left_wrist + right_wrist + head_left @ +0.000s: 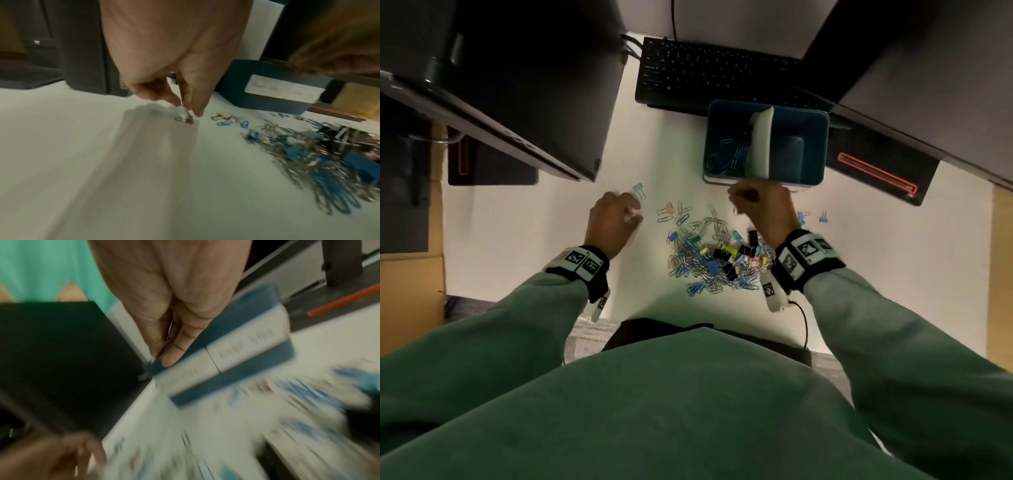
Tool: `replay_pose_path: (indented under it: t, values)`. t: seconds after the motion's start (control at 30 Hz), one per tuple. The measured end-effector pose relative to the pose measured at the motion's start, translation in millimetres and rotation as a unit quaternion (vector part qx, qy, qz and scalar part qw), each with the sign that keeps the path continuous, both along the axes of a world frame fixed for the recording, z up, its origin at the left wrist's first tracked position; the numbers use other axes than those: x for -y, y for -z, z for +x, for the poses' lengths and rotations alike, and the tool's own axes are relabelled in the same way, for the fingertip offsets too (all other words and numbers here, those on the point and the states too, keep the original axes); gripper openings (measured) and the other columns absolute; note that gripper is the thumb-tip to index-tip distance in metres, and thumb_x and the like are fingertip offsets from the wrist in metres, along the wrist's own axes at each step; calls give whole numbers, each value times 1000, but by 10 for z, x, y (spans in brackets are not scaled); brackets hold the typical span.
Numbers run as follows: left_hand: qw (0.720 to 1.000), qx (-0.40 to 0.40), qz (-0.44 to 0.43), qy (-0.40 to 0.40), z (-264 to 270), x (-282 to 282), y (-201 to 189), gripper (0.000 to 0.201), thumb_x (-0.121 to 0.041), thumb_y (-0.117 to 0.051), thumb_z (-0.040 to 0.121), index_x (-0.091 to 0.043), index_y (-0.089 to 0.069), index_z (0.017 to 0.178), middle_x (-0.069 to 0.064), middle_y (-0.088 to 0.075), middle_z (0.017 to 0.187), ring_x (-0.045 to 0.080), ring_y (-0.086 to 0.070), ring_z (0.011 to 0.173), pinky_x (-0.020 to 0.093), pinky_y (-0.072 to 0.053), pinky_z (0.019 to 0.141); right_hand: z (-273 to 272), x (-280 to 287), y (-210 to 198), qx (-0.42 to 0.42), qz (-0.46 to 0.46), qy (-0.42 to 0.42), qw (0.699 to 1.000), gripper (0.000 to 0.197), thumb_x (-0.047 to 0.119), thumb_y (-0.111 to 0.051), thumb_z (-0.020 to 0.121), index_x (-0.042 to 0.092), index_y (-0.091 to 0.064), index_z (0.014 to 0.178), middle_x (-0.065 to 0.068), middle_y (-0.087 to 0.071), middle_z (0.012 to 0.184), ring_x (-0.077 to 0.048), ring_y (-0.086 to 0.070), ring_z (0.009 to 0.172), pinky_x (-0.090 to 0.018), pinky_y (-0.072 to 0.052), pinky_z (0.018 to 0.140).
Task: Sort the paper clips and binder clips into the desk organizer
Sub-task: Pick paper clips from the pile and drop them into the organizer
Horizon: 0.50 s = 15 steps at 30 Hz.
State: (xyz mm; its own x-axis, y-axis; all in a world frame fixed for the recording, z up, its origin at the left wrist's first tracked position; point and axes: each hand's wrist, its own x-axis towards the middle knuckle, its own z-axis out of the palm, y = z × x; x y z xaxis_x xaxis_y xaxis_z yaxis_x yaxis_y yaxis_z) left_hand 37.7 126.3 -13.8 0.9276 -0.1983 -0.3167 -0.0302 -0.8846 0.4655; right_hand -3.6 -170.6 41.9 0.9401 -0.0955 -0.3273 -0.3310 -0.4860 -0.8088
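A blue desk organizer [815,150] with a white divider [760,144] stands at the desk's back; paper clips [726,152] lie in its left compartment. A mixed pile of paper clips and binder clips [715,257] lies between my hands. My left hand [635,209] is left of the pile and pinches the wire handle of a pale blue binder clip [639,190], which touches the desk [186,117]. My right hand [736,200] hovers at the organizer's front wall [236,340]. Its fingertips [166,360] pinch together, apparently on a paper clip; the view is blurred.
A black keyboard [709,75] lies behind the organizer. Dark monitors overhang at left [517,85] and right [928,85], with a red-lined base [876,171] at right. Two stray binder clips [823,217] lie right of my right wrist. A cardboard box [410,274] stands at far left.
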Motion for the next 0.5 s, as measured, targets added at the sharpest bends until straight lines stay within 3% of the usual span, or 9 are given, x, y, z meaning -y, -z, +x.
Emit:
replay_pose_path:
  t: [0.13, 0.27, 0.37, 0.43, 0.5]
  values:
    - [998, 49, 7, 47, -24, 295, 36, 23, -31, -74, 79, -22, -62, 97, 4, -59, 89, 23, -58, 83, 36, -47, 82, 386, 97, -284, 81, -11, 72, 994, 18, 18, -63, 92, 15, -70, 108, 1, -71, 104, -8, -66, 93, -16, -51, 83]
    - [997, 17, 31, 68, 24, 511, 89, 15, -28, -71, 83, -18, -63, 89, 7, -58, 93, 27, -56, 90, 39, -43, 79, 611, 79, -322, 91, -165, -15, 982, 27, 19, -62, 92, 11, -66, 118, -7, -63, 119, -14, -61, 104, -12, -37, 88]
    - [999, -2, -10, 52, 53, 516, 86, 12, -26, -71, 84, -16, -64, 83, 3, -63, 88, 23, -59, 87, 39, -45, 80, 380, -74, -261, 138, -186, -47, 972, 17, 18, -59, 93, 12, -66, 107, -5, -60, 111, -12, -58, 93, -19, -46, 85]
    - [997, -15, -65, 24, 37, 464, 79, 14, -23, -72, 84, -14, -62, 80, -1, -65, 83, 20, -61, 78, 39, -49, 81, 151, -196, -81, 78, -199, -99, 972, 18, 22, -61, 93, 13, -64, 108, -6, -60, 110, -16, -60, 92, -30, -52, 84]
    - [994, -8, -107, -15, 39, 383, 69, 15, -21, -72, 84, -17, -59, 78, -5, -65, 79, 20, -62, 74, 37, -52, 78, -12, -309, 142, -43, -236, -164, 957, 37, 28, -63, 91, 11, -56, 124, -10, -53, 123, -24, -55, 109, -37, -49, 90]
